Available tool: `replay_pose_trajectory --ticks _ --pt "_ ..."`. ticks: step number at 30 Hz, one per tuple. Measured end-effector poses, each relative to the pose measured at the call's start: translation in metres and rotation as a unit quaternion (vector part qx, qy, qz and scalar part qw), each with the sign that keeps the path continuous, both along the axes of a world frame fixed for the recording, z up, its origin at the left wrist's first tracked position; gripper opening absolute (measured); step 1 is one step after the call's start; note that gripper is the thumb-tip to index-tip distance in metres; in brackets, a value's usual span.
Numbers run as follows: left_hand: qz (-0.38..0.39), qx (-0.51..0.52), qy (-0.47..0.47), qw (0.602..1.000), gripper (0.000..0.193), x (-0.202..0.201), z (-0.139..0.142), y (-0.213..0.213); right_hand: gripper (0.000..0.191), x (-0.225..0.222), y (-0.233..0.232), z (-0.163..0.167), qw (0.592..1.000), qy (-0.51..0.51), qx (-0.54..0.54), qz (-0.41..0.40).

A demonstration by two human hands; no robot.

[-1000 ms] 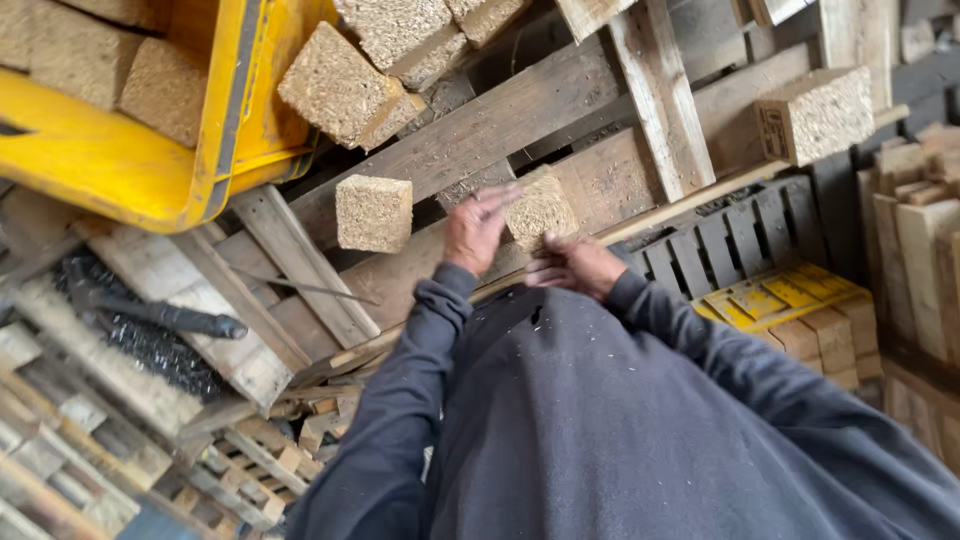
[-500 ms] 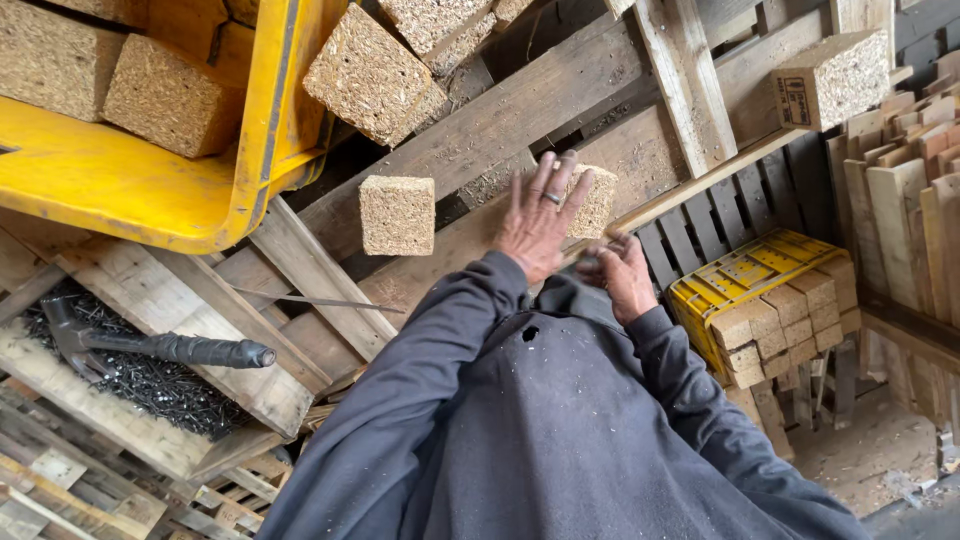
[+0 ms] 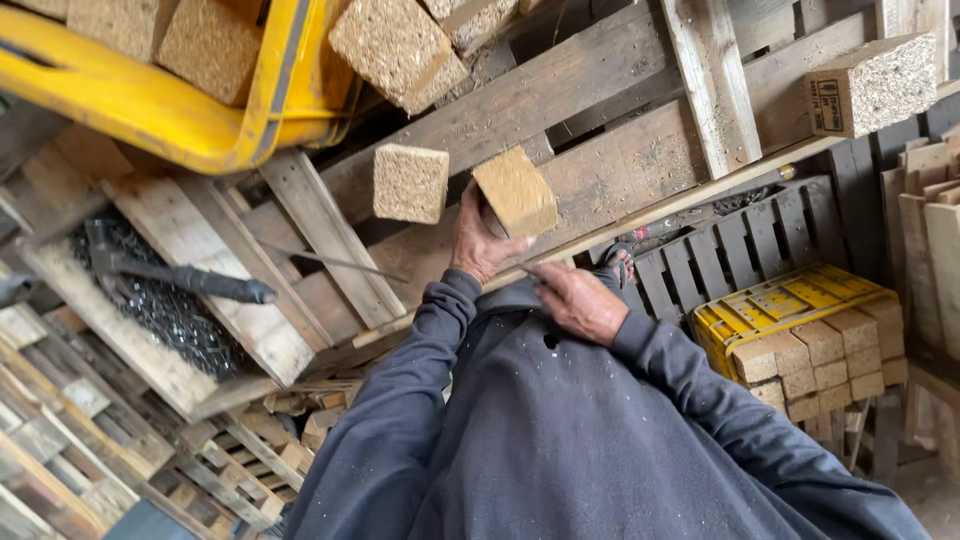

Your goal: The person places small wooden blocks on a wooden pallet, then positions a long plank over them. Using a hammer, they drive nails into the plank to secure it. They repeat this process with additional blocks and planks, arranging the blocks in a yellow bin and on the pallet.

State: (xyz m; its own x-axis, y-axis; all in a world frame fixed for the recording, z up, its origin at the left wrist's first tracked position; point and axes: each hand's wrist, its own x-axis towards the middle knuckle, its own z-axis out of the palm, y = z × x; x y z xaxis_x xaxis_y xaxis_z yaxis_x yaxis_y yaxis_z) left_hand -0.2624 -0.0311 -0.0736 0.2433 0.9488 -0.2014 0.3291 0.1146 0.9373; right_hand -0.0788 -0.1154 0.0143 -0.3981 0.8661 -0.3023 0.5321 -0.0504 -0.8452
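Chipboard block (image 3: 516, 190) sits clamped in my left hand (image 3: 480, 242), raised over the pallet boards (image 3: 600, 110). My right hand (image 3: 578, 300), at four o'clock, curls loosely, holding nothing I can make out. A second block (image 3: 410, 183) rests at nine o'clock; a yellow crate (image 3: 150, 105) lies beyond at ten.

A small dark printed label (image 3: 826, 105) sits on the chipboard block (image 3: 872, 85) at upper right.

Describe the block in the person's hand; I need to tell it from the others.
Start at the grey plank below the yellow bin. Two chipboard blocks sit there. Yours is the tilted block gripped by the left hand; its neighbour lies untouched.
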Motion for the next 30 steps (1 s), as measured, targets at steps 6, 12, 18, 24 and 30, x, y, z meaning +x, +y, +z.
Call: replay_pose_trajectory --ticks 6,12,18,24,30 --pt "0.169 -0.399 -0.257 0.864 0.101 0.038 0.037 -0.014 0.041 0.069 -0.037 -0.015 0.994 -0.042 -0.090 -0.052" --pt "0.276 -0.617 -0.319 0.664 0.114 0.071 0.040 -0.015 0.040 0.123 -0.095 -0.024 0.973 -0.027 -0.168 -0.154" --pt "0.264 -0.598 -0.272 0.706 0.117 0.089 0.045 -0.026 0.042 0.148 -0.148 -0.049 0.948 -0.060 -0.224 -0.216" --pt "0.212 -0.362 -0.013 0.907 0.119 0.165 0.062 -0.025 0.042 0.158 -0.182 -0.067 0.928 -0.046 -0.215 -0.301" --pt "0.003 -0.184 0.200 0.962 0.101 0.261 0.051 -0.007 0.041 0.157 -0.208 -0.076 0.856 -0.018 -0.282 -0.432"
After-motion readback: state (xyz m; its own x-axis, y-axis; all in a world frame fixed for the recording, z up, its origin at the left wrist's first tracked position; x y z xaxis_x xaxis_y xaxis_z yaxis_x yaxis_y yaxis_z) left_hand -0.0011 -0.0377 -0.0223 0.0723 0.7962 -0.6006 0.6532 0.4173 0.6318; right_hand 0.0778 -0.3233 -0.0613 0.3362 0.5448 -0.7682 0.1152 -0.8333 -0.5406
